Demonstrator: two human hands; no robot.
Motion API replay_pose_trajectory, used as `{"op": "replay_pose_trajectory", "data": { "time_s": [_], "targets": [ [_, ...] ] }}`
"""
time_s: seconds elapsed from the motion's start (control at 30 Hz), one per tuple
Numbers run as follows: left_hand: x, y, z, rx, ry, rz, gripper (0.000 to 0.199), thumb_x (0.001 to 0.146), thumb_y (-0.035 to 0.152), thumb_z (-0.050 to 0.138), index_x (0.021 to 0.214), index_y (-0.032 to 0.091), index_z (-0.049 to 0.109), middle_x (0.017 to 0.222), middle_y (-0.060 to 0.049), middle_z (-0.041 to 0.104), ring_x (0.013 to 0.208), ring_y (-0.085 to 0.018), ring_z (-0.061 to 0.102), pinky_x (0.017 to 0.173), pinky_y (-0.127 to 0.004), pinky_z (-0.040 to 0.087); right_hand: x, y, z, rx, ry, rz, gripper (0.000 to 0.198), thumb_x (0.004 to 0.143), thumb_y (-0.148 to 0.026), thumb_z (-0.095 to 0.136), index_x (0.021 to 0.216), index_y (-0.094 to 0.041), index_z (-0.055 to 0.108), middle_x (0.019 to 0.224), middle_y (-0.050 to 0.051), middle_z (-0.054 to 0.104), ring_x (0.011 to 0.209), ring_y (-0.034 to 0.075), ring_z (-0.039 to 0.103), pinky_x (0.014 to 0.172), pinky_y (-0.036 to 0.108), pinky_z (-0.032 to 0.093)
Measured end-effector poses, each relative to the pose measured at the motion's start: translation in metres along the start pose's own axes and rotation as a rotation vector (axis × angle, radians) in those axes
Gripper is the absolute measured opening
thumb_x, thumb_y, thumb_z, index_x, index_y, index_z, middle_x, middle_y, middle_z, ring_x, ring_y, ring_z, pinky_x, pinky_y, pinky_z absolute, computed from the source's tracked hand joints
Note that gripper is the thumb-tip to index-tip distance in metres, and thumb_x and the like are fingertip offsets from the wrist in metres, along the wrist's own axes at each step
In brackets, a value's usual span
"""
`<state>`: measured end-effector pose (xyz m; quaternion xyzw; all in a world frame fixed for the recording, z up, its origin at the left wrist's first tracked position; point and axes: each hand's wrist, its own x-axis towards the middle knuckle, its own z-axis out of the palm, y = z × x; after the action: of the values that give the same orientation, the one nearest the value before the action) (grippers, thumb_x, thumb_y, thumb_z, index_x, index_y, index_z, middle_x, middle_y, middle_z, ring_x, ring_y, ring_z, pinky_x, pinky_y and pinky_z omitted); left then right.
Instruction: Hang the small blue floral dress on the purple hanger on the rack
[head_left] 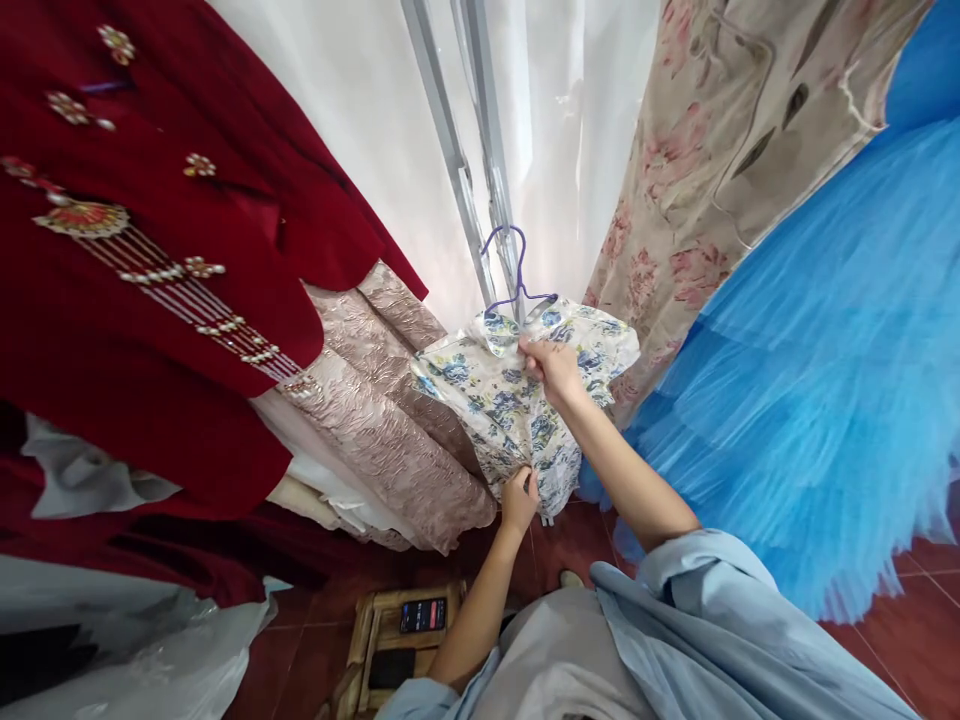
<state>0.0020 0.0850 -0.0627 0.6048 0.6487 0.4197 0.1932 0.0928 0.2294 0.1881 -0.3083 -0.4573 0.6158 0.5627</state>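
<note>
Vertically, the floral shirt (495, 405) hangs collar-up, both hands (556, 368) (519, 500) pinching its front.

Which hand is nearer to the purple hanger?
Right. The right hand is just below the purple hanger, at the upper front of the floral shirt; the left hand is farther down the same front.

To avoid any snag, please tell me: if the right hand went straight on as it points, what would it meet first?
Probably the collar of the floral shirt, whose front the right hand is touching; beyond it the purple hanger seems next, though depth is unclear.
</note>
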Motion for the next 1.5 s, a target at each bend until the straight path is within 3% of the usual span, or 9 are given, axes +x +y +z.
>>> {"op": "replay_pose_trajectory", "data": {
  "time_s": [0.13,0.3,0.5,0.6,0.7,0.83,1.07,1.27,1.5],
  "targets": [
    [-0.008,0.003,-0.001,-0.003,0.002,-0.010,0.031,0.097,0.034,0.048,0.072,0.021,0.061,0.074,-0.006,0.064,0.074,-0.022,0.062,0.075,-0.033,0.050,0.011,-0.040,0.023,-0.021,-0.035,-0.097,0.038,0.070,-0.048,0.078,0.059,-0.016,0.061,0.050,-0.002,0.056,0.041,0.005,0.032,0.040,0.023,0.023],
    [0.009,0.012,-0.030,-0.054,0.097,-0.005,0.029,0.099,0.036,0.043,0.087,0.020,0.064,0.095,-0.009,0.066,0.092,-0.024,0.064,0.088,-0.037,0.052,-0.009,-0.037,0.028,-0.089,-0.048,-0.128,0.036,0.077,-0.051,0.071,0.070,-0.017,0.063,0.049,-0.004,0.055,0.040,0.007,0.036,0.041,0.022,0.027],
    [0.100,0.124,-0.139,-0.017,0.538,0.494,0.027,0.104,0.034,0.039,0.116,0.019,0.057,0.113,-0.014,0.062,0.113,-0.025,0.058,0.103,-0.041,0.046,-0.035,-0.032,0.022,-0.183,0.023,-0.190,0.027,0.082,-0.045,0.067,0.075,-0.019,0.059,0.047,-0.006,0.054,0.039,0.009,0.041,0.043,0.022,0.030],
    [0.149,0.189,-0.180,0.169,0.309,0.753,0.031,0.103,0.032,0.041,0.123,0.018,0.059,0.121,-0.014,0.064,0.119,-0.025,0.058,0.106,-0.040,0.045,-0.042,-0.034,0.020,-0.246,0.025,-0.238,0.027,0.084,-0.044,0.066,0.075,-0.020,0.057,0.049,-0.005,0.054,0.043,0.009,0.047,0.047,0.022,0.035],
    [0.183,0.221,-0.194,0.317,0.011,0.791,0.025,0.101,0.029,0.046,0.108,0.016,0.066,0.104,-0.009,0.069,0.097,-0.022,0.064,0.088,-0.033,0.050,-0.044,-0.035,0.017,-0.304,0.023,-0.268,0.025,0.084,-0.040,0.063,0.073,-0.019,0.057,0.049,-0.005,0.055,0.046,0.010,0.050,0.049,0.021,0.037],
    [0.200,0.223,-0.188,0.404,-0.099,0.839,0.022,0.097,0.022,0.048,0.082,0.016,0.063,0.081,-0.005,0.065,0.077,-0.020,0.063,0.071,-0.028,0.045,-0.043,-0.033,0.016,-0.356,0.080,-0.227,0.022,0.082,-0.035,0.061,0.068,-0.019,0.056,0.047,-0.004,0.054,0.042,0.010,0.047,0.046,0.021,0.032],
    [0.201,0.220,-0.182,0.289,-0.028,0.959,0.026,0.102,0.023,0.041,0.083,0.018,0.059,0.082,-0.006,0.065,0.079,-0.018,0.062,0.072,-0.028,0.046,-0.033,-0.003,0.010,-0.399,0.166,-0.196,0.018,0.078,-0.030,0.058,0.064,-0.019,0.056,0.047,-0.005,0.052,0.043,0.009,0.041,0.047,0.021,0.030],
    [0.208,0.223,-0.190,0.213,0.055,0.906,0.027,0.102,0.027,0.046,0.083,0.017,0.062,0.084,-0.007,0.068,0.083,-0.018,0.065,0.075,-0.028,0.047,-0.046,0.078,-0.015,-0.921,0.158,0.112,0.020,0.083,-0.026,0.056,0.065,-0.017,0.059,0.066,0.003,0.066,0.064,0.016,0.060,0.058,0.023,0.037],
    [0.212,0.202,-0.203,0.203,-0.133,0.959,0.025,0.100,0.034,0.055,0.089,0.019,0.070,0.082,-0.004,0.071,0.077,-0.016,0.066,0.074,-0.027,0.050,-0.123,0.163,-0.031,-1.153,0.101,0.422,0.016,0.084,-0.016,0.059,0.068,-0.016,0.064,0.072,0.010,0.070,0.076,0.024,0.069,0.068,0.028,0.044]
  ]
}}
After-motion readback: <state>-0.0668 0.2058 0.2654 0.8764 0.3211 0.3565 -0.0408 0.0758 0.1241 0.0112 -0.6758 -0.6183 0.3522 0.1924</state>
